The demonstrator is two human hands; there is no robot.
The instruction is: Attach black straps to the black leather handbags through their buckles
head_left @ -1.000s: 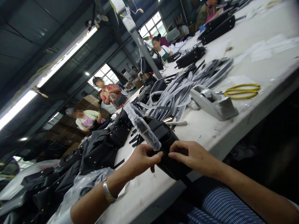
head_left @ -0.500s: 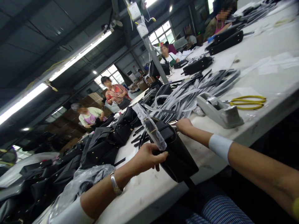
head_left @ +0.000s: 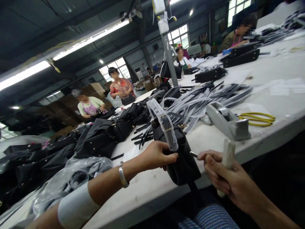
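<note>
A small black handbag (head_left: 184, 159) stands tilted near the table's front edge. Its handle (head_left: 166, 127), wrapped in clear plastic, lies over its top, and a gold buckle (head_left: 182, 126) shows at the far corner. My left hand (head_left: 158, 156) grips the bag at its left side, by the lower end of the wrapped handle. To the right of the bag, my right hand (head_left: 221, 175) is closed round a pale tool handle (head_left: 228, 154). A thin metal shaft (head_left: 193, 155) sticks out from its fingertips towards the bag's side; whether it joins the handle is hidden.
Behind the bag lie plastic-wrapped straps (head_left: 205, 98). A grey tape dispenser (head_left: 228, 121) and yellow-handled scissors (head_left: 258, 119) are to the right. Black bags (head_left: 102, 136) and a plastic bag (head_left: 78, 175) pile up on the left. A metal post (head_left: 169, 57) rises behind; several people work beyond.
My right hand has left the buckle and come back nearer to me, now with the pale-handled tool in it. My left hand still holds the bag. The camera view has shifted.
</note>
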